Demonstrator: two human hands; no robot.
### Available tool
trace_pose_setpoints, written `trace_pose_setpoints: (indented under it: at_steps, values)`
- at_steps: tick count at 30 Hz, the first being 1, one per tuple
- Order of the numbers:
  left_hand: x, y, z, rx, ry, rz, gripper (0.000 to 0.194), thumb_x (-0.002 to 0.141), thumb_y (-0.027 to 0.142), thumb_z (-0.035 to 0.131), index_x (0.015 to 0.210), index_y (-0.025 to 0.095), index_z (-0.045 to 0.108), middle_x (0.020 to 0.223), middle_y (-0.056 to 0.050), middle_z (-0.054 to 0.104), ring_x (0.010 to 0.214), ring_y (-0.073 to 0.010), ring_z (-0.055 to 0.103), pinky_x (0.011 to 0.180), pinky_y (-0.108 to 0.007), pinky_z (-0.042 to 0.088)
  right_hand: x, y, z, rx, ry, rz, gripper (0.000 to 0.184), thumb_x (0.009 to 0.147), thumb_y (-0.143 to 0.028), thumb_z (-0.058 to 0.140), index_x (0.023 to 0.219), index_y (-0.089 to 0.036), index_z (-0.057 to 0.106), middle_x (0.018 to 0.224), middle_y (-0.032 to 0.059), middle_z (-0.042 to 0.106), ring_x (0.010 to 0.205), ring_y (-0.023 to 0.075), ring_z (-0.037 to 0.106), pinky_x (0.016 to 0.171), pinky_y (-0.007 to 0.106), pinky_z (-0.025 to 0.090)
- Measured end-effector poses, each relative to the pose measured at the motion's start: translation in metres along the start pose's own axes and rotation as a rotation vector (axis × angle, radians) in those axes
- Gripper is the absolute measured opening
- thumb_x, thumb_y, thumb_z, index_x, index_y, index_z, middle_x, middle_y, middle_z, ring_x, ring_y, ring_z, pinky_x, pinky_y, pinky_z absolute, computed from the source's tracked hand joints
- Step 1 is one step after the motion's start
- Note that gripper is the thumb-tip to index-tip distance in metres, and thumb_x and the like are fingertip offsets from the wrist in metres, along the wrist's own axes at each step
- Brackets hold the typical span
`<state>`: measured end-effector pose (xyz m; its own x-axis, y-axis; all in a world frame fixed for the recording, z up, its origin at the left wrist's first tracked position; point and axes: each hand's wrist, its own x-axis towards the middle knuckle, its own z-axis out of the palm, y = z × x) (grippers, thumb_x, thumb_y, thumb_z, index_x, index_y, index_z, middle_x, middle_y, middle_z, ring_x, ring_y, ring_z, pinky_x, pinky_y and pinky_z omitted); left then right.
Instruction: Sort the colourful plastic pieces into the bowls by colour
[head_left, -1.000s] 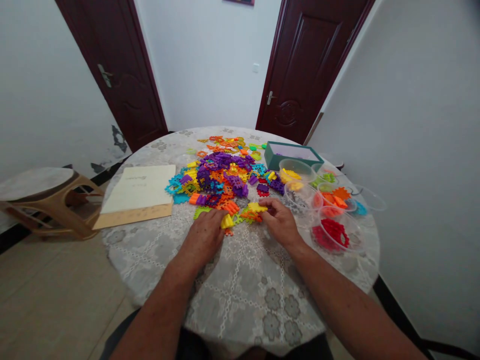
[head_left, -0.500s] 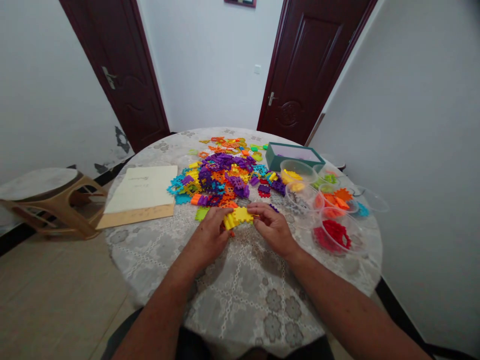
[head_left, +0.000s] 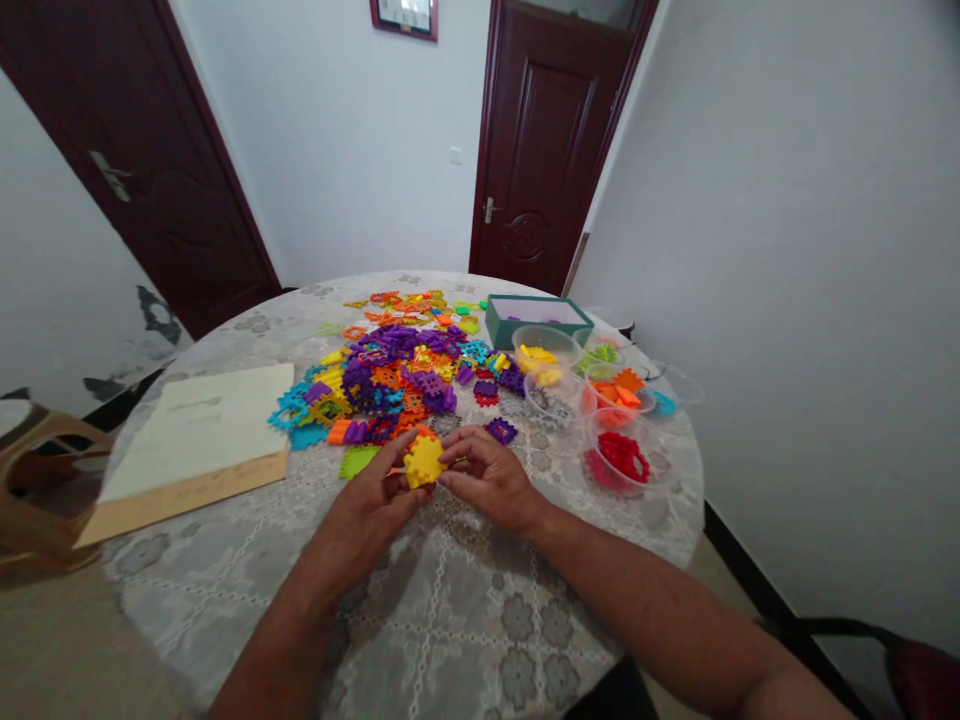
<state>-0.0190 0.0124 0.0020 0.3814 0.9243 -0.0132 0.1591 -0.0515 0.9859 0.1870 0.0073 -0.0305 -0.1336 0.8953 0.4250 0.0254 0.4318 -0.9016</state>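
Between both hands, just above the table's near middle, is a yellow notched plastic building piece (head_left: pixel 424 461). My left hand (head_left: pixel 381 500) grips it from the left, thumb below and fingers behind. From the right, my right hand (head_left: pixel 487 478) pinches its edge with thumb and fingertips. Other pieces joined behind it, if any, are hidden. Beyond the hands spreads a heap of building pieces (head_left: pixel 405 375) in purple, orange, blue and yellow. A lime green square piece (head_left: pixel 358 461) lies by my left hand, and a purple piece (head_left: pixel 501 430) lies beyond my right hand.
On the right stand several clear plastic bowls, among them one with red pieces (head_left: pixel 624 456) and one with orange pieces (head_left: pixel 619 390). A green box (head_left: pixel 538 322) stands behind them. Paper sheets (head_left: pixel 202 425) lie at left on the round table's patterned cloth (head_left: pixel 450 610).
The view has swung to the right. The yellow piece has been turned and now shows a roundish, toothed face instead of a long flat side. Both hands still hold it.
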Motion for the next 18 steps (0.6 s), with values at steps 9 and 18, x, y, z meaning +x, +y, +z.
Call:
trace_pose_setpoints:
  at_steps: [9,18]
  values:
    - [-0.003,0.011,0.015,0.108,0.058,0.032,0.063,0.093,0.046,0.061,0.150,0.021,0.048,0.138,-0.014,0.064,0.103,-0.0241,0.073,0.091,-0.044,0.062,-0.004,-0.032,-0.005,-0.205,-0.050,-0.147,0.047,0.088,-0.022,0.071,0.133,-0.032,0.062,0.135,0.0076,0.054,0.108,0.0191,0.062,0.086,0.033,0.058]
    - [-0.018,0.037,0.030,0.236,0.046,0.094,0.070,0.097,0.040,0.059,0.160,0.029,0.033,0.142,-0.013,0.060,0.108,-0.0231,0.073,0.097,-0.042,0.058,0.003,-0.033,-0.020,0.044,-0.247,0.246,0.024,0.088,-0.035,0.070,0.107,-0.023,0.060,0.089,-0.0016,0.067,0.071,0.0140,0.062,0.063,0.026,0.050]
